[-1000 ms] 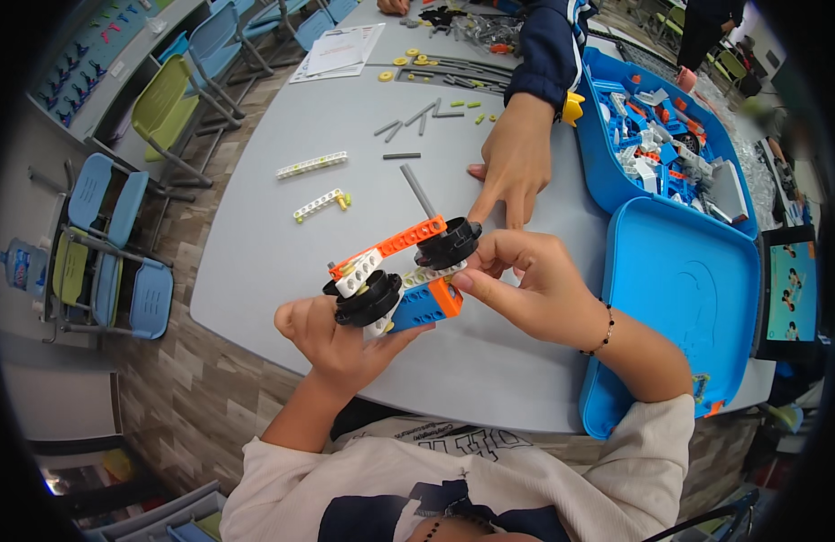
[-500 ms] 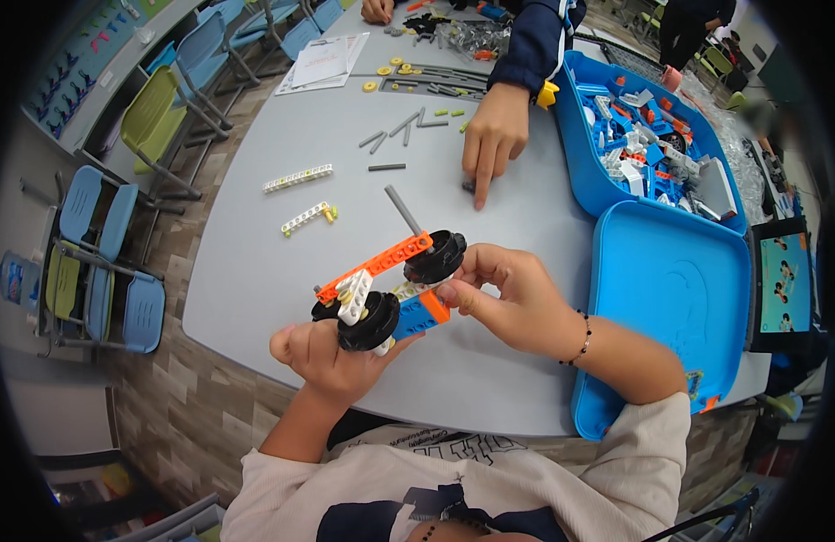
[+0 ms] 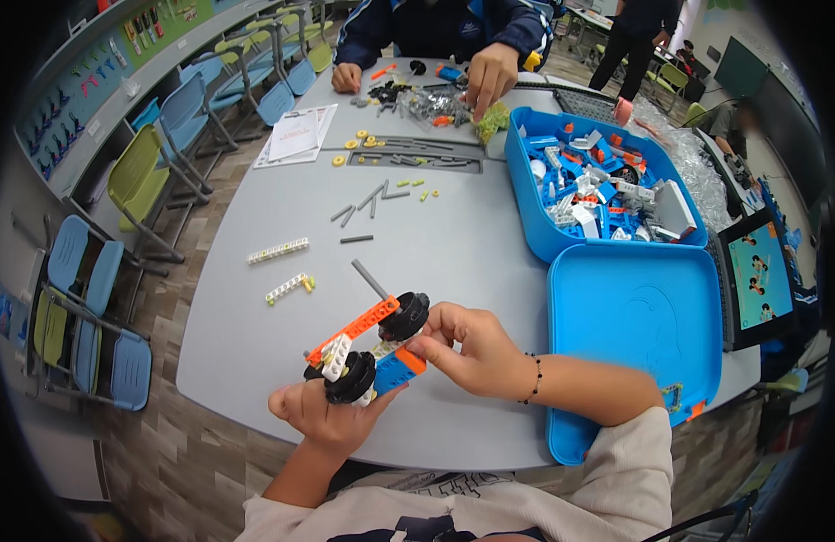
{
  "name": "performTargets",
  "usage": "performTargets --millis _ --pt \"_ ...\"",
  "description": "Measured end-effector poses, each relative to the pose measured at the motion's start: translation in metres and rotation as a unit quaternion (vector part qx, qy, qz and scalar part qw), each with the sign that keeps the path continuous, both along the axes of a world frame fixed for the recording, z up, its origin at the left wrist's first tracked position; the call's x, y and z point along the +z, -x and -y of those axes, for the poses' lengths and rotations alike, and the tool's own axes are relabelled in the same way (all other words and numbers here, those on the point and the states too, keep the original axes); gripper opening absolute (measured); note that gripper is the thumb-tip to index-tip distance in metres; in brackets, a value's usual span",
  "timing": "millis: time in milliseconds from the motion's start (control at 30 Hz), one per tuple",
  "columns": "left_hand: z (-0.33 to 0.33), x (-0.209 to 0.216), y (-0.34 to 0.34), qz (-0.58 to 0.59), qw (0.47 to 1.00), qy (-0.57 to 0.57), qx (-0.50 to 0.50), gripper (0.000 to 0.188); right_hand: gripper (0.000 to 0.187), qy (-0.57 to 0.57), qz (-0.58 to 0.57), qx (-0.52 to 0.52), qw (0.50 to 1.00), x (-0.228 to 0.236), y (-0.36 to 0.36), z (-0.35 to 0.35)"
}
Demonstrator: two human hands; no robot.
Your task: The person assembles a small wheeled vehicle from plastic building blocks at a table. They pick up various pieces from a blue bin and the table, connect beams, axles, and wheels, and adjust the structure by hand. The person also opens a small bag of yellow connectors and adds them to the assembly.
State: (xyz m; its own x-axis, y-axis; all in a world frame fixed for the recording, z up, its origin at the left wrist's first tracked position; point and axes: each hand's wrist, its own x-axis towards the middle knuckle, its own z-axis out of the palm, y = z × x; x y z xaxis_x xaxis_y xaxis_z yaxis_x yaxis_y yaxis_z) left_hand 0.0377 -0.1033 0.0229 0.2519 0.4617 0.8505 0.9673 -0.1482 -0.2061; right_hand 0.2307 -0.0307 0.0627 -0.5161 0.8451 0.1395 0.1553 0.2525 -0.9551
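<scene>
Between my two hands is a building-brick model with black wheels, a blue block, white beams and an orange beam along its top. A long grey axle sticks up at a slant by the orange beam's far end. My left hand grips the model from below at its near left end; part of its fingers is hidden. The fingers and thumb of my right hand pinch the far right end, beside the other black wheel. A white beam and a shorter white beam with yellow-green pins lie to the left.
Grey axles lie beyond the model, near a grey parts tray. A blue bin full of bricks stands right, its blue lid nearer. A screen stands beyond. Across the table, a person's hand is over loose parts.
The co-worker's hand has drawn back from mid-table to the loose parts at the far side. My view has tilted up. Both my hands keep their hold on the model.
</scene>
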Motion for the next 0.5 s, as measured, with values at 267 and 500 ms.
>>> performTargets --millis 267,500 --pt "0.002 -0.0084 -0.0024 0.053 0.998 0.01 -0.022 0.066 0.019 0.02 -0.047 0.015 0.999 -0.0044 -0.0002 -0.0004" --pt "0.0083 -0.0079 -0.0012 0.067 0.996 0.042 -0.045 0.067 0.017 0.1 -0.02 0.085 0.991 0.0017 -0.0072 -0.0029"
